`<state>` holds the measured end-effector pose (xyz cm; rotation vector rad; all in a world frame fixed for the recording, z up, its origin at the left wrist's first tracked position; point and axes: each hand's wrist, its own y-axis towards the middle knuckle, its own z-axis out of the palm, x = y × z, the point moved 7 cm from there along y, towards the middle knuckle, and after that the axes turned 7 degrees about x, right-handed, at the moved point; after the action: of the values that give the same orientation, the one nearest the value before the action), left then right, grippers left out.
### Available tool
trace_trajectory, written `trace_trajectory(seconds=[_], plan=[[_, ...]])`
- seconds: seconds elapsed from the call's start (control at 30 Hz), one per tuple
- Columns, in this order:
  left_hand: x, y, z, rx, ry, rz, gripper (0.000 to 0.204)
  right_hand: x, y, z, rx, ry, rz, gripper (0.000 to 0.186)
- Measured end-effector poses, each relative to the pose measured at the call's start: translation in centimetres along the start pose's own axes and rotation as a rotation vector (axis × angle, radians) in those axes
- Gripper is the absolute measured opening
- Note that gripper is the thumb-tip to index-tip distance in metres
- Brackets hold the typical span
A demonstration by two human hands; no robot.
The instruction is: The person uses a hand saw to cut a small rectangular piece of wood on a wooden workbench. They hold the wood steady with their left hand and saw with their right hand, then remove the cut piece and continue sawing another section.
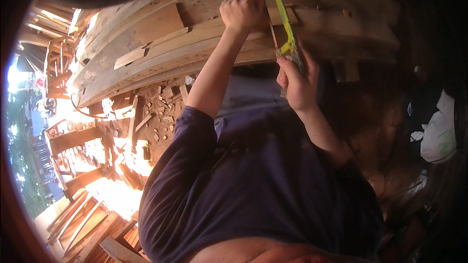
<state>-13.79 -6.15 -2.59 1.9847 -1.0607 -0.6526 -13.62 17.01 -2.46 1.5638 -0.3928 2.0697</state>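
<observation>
Bow saw (285,14), slim, yellow, clamped by right hand (299,80); left hand (243,13) fisted over wooden planks (170,47).

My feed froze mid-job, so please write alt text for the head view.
The right hand grips a yellow-green-framed hand saw with a thin, straight blade; the curled left hand is just left of the blade, over long, pale wooden planks. Small brown wood offcuts litter the ground to the left.

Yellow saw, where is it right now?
In the head view, the yellow saw is at the top, right of centre, gripped by the right hand, just right of the left hand.
</observation>
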Motion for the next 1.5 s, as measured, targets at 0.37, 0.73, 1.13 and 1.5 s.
trace_trajectory(seconds=[0.37, 0.73, 1.13, 1.5], plan=[[-0.2, 0.1, -0.2, -0.028, 0.016, 0.020, 0.048, 2.8, 0.3, 0.5, 0.003, -0.077, 0.091, 0.066], [-0.6, 0.2, -0.4, -0.010, 0.005, 0.044, 0.048, 2.1, -0.2, 0.2, 0.002, -0.144, 0.030, 0.065], [-0.6, 0.2, -0.3, 0.022, 0.049, 0.025, 0.051, -1.1, -1.6, -0.8, 0.009, -0.143, -0.057, 0.064], [-1.0, 0.1, -0.8, 0.009, -0.006, 0.087, 0.047, -1.4, -0.1, -2.0, -0.002, -0.036, -0.046, 0.064]])
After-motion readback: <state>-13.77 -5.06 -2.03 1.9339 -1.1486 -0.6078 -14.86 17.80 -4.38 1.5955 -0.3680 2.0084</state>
